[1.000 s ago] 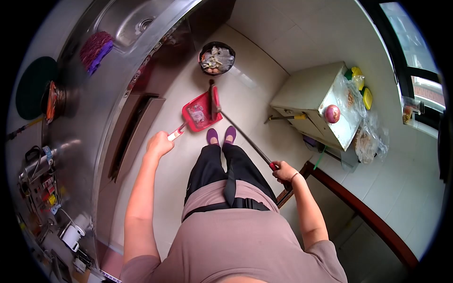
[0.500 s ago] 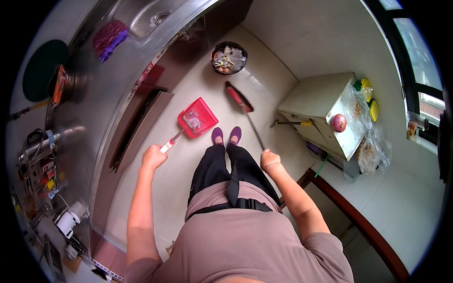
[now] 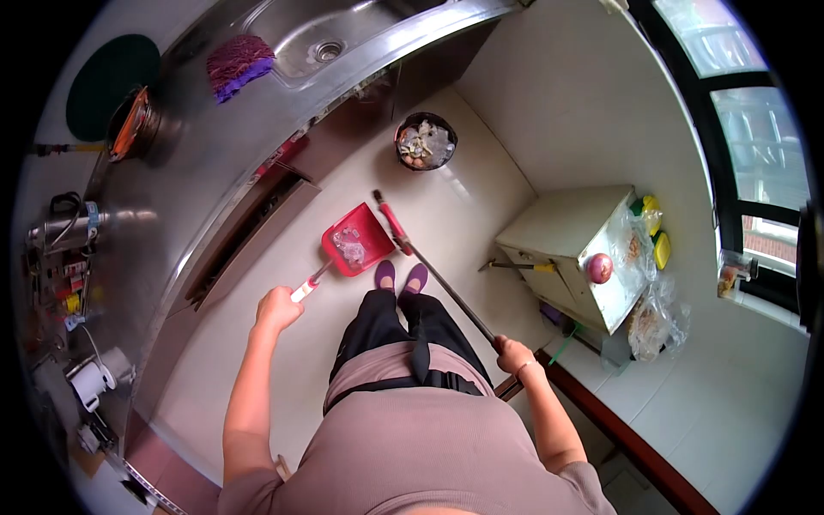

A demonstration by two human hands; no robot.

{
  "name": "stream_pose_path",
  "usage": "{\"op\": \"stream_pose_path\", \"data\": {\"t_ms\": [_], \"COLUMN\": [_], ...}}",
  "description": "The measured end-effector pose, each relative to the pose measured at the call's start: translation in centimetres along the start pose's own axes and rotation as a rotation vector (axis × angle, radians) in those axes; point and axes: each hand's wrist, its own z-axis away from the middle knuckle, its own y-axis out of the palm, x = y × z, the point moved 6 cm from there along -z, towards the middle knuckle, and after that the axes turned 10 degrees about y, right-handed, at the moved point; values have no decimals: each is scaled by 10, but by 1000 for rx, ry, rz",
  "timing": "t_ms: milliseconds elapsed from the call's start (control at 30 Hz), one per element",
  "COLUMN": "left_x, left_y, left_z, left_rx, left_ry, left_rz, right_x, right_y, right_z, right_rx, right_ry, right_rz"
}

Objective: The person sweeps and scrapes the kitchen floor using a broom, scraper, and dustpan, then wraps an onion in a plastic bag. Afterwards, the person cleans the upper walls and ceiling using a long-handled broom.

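My left hand [image 3: 279, 308] is closed around the white and red handle of a red dustpan [image 3: 371, 241], which lies on the floor with crumpled, clear-looking scraps in it. Farther right, my right hand [image 3: 513, 354] grips the dark pole of a broom [image 3: 392, 225]. The pole slants up and left to the red broom head, whose dark bristles are beside the dustpan's open edge. Beyond them stands a round bin [image 3: 451, 142] filled with waste and eggshells.
A steel counter [image 3: 184, 197] with a sink [image 3: 305, 64] runs along the left, above a part-open drawer [image 3: 249, 236]. At right, a low cabinet [image 3: 558, 232] holds an onion [image 3: 599, 269] and plastic bags. My purple shoes [image 3: 384, 275] are just below the dustpan.
The broom head has swung from the right of the dustpan back to its open edge, and my right hand has moved right and down. The dustpan stays in my left hand.
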Motion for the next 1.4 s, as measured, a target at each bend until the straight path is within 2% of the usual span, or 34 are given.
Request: {"op": "stream_pose_path", "data": {"t_ms": [100,167,233,300,367,400,467,500,567,767,833,900,967,1033,1100,1200,1400], "left_x": [-3,-14,-26,-24,-18,-10,0,3,14,28,27,22,17,9,5,-3,-9], "left_y": [-6,-15,-28,-38,-47,-49,-52,-57,-57,-15,7,31,53,71,87,115,154], "left_z": [30,51,76,98,114,120,130,136,144,111,91,72,54,41,30,14,-5], "left_rx": [11,-114,-104,-92,-158,-169,-198,-207,-136,-116,-105,-26,4,75,80,225,342], "left_ry": [12,173,141,114,212,207,300,296,146,160,134,98,107,45,-9,-83,-72], "left_rz": [48,-36,-16,5,232,243,668,679,958,1445,1563,1772,1830,2063,2142,2394,2570], "right_x": [-28,-38,-42,-69,-89,-94,-102,-103,-106,-89,-87,-82,-98,-91,-84,-90,-104], "right_y": [9,11,11,31,41,42,45,43,41,28,32,22,29,23,19,22,27], "right_z": [0,-1,-5,-29,-48,-49,-49,-45,-37,7,14,23,8,17,23,22,15], "right_rx": [-72,13,-13,98,109,154,195,188,198,149,206,141,95,91,116,104,96], "right_ry": [-50,54,47,233,213,245,276,271,330,269,243,258,177,134,122,141,145], "right_rz": [-59,-176,-220,-439,-529,-595,-678,-665,-755,-653,-749,-593,-515,-465,-423,-407,-308]}}
